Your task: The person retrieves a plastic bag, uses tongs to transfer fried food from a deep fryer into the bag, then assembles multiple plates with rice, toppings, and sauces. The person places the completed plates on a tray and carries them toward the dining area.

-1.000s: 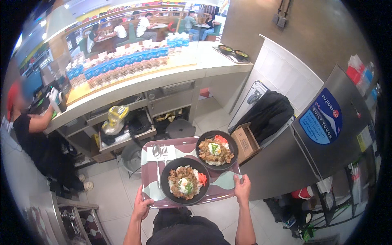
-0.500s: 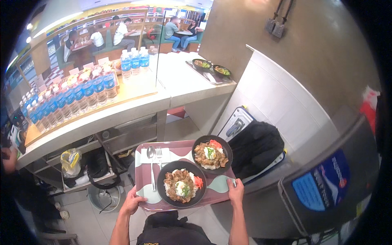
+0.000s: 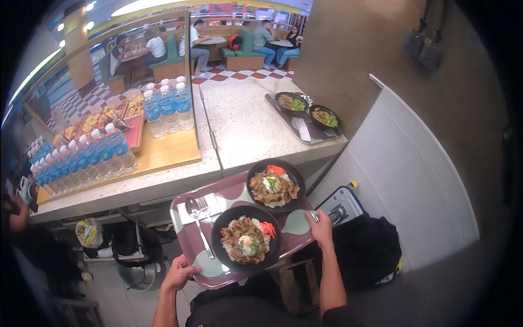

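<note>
I carry a mauve and pale-green serving tray (image 3: 190,245) in front of me, below the counter's edge. My left hand (image 3: 178,272) grips its near left corner, thumb on top. At the right side, my right hand (image 3: 321,229) is closed around the rim. Two black bowls hold rice, browned meat, a pale topping with green bits and red shreds: a nearer rice bowl (image 3: 246,240) and a farther rice bowl (image 3: 273,188) to its right. Left of them, a spoon (image 3: 199,223) and a fork (image 3: 205,207) lie on a white napkin (image 3: 188,218).
A speckled counter (image 3: 245,122) runs ahead. Another tray (image 3: 308,133) with two black bowls rests at its right, beside a wall. Water bottles (image 3: 92,155) and snack trays stand at left. Seated people are beyond. A co-worker's hand (image 3: 17,212) shows far left; a black bag (image 3: 365,250) is at right.
I have moved closer to the counter with the tray, and the view has turned. The tray is now tilted in view, its right side higher. Both hands keep their hold.
</note>
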Motion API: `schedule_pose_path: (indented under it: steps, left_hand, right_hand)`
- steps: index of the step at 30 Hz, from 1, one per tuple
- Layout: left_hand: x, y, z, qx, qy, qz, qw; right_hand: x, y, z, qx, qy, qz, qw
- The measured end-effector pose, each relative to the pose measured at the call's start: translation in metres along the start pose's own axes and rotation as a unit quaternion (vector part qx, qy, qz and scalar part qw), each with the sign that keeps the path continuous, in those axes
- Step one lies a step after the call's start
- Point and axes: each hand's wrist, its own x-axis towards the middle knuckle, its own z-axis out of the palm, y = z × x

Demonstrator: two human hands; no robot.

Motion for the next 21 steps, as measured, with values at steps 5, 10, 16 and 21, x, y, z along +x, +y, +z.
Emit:
schedule_pose_path:
  steps: [5,10,16,21]
  left_hand:
    - [0.024,0.025,0.067,-0.086,0.062,0.001,0.994]
    - [0.058,0.024,0.119,-0.160,0.115,0.018,0.980]
    - [0.096,0.018,0.152,-0.187,0.140,0.061,0.970]
    - [0.112,0.010,0.161,-0.191,0.144,0.051,0.970]
  right_hand:
    - [0.117,-0.012,0.016,-0.021,-0.087,-0.040,0.995]
    - [0.202,-0.012,0.033,-0.009,-0.136,-0.065,0.989]
    - [0.258,-0.015,0.041,-0.006,-0.121,-0.056,0.991]
    - [0.270,-0.023,0.041,-0.022,-0.095,-0.041,0.994]
